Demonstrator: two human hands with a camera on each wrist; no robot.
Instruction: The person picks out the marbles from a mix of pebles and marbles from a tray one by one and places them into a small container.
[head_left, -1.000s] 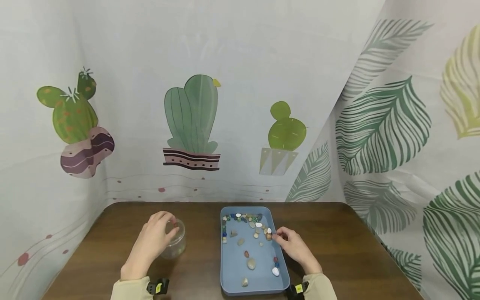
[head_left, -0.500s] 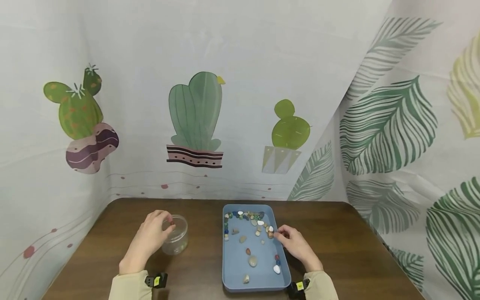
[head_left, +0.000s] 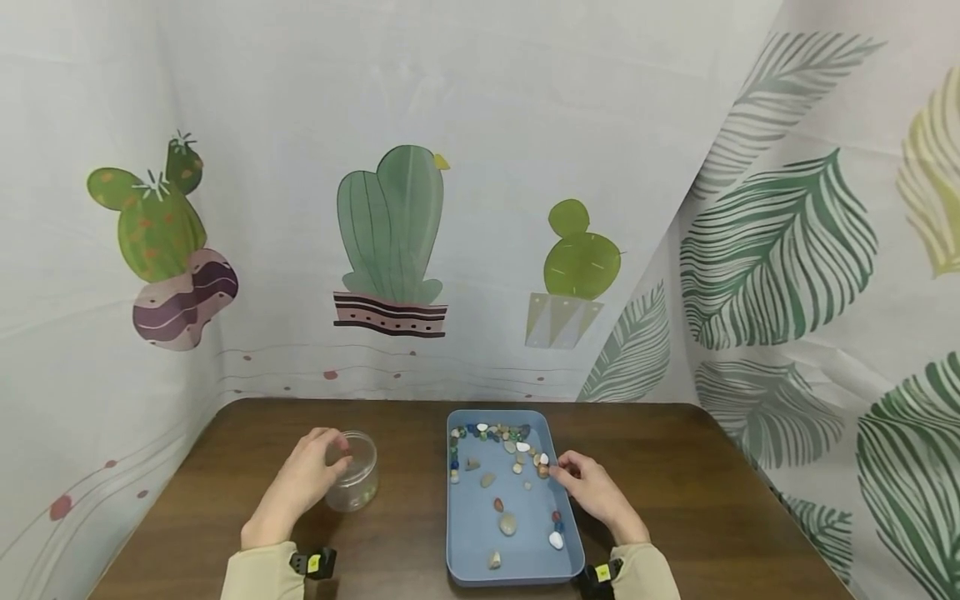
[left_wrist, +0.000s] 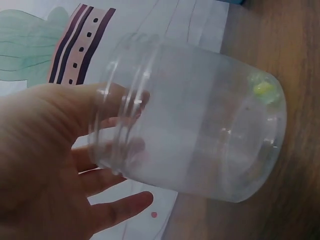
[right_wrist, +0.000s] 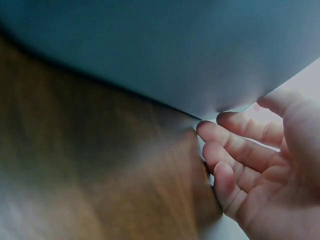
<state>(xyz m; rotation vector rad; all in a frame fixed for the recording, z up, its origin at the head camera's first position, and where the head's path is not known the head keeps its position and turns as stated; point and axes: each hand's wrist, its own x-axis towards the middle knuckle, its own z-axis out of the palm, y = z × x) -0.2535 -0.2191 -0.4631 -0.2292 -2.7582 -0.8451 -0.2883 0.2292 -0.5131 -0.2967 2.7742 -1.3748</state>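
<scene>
My left hand [head_left: 303,475] is at the mouth of a clear, round screw-neck jar [head_left: 358,483] standing on the table. In the left wrist view, fingertips of the left hand [left_wrist: 55,145] show through the jar's threaded neck; I cannot tell whether they pinch anything. A yellow-green glass marble [left_wrist: 264,89] lies at the jar's bottom. My right hand [head_left: 596,492] holds the right rim of a blue tray [head_left: 472,571], fingertips beside an orange-brown stone [head_left: 543,472]. From the right wrist, curled fingers [right_wrist: 240,145] meet the tray's edge, the thumb reaching past it.
Small stones and glass beads [head_left: 491,433] line the tray's far wall and upper left side. Looser pebbles, such as a larger grey one [head_left: 507,523], lie across its floor. The brown table [head_left: 405,500] ends at a cactus-print curtain [head_left: 480,250] behind.
The head view has shifted slightly. My left fingers have drawn a little to the left over the jar, so more of its mouth shows. The right hand stays at the tray's rim.
</scene>
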